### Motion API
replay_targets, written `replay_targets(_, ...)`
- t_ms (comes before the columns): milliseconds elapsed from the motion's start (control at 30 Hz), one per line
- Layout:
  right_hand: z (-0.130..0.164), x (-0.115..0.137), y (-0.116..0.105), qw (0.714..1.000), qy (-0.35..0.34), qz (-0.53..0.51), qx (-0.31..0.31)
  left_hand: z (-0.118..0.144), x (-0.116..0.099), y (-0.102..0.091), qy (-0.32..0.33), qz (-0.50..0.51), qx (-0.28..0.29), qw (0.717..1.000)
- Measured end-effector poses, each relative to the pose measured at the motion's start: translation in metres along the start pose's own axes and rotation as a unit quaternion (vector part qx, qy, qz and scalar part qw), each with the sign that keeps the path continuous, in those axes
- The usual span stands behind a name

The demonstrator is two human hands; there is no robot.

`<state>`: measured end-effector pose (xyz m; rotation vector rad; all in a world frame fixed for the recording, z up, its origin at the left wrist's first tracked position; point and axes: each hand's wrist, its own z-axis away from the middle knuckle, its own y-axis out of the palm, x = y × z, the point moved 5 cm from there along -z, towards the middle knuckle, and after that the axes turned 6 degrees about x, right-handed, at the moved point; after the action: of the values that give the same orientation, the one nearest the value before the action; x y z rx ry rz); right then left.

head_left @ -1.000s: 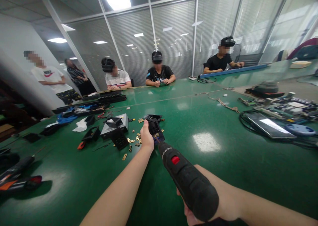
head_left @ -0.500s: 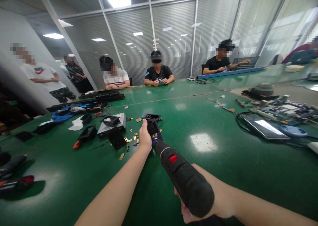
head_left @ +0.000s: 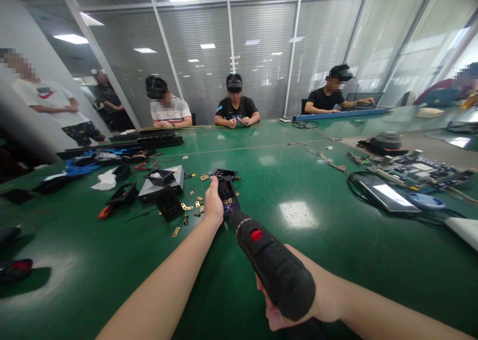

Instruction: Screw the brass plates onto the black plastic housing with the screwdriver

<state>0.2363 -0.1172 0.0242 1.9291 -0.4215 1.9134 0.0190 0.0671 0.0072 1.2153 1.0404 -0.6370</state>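
Black housing [head_left: 228,193] in left hand [head_left: 213,206], screwdriver [head_left: 272,265] tip against it.

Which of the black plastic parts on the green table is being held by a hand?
The black part nearest the electric screwdriver: the left hand grips its side, and the screwdriver's tip points into it. The other black parts lie untouched further left.

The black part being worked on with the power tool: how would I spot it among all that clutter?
On the big green table, look left of centre at the scatter of small brass pieces. At its right edge, the left hand steadies a small black housing. Unlike the other black parts, the electric screwdriver tip meets it.
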Motion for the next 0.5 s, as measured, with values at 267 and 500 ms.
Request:
replay_targets(267,0.004,0.007,0.002,1.0,-0.009,0.008,-0.027,0.0,-0.001,0.001,0.043,-0.019,0.002,0.999)
replay_targets(500,0.003,0.015,0.003,0.999,-0.038,-0.016,-0.012,-0.008,0.005,-0.007,0.071,-0.033,0.005,0.997)
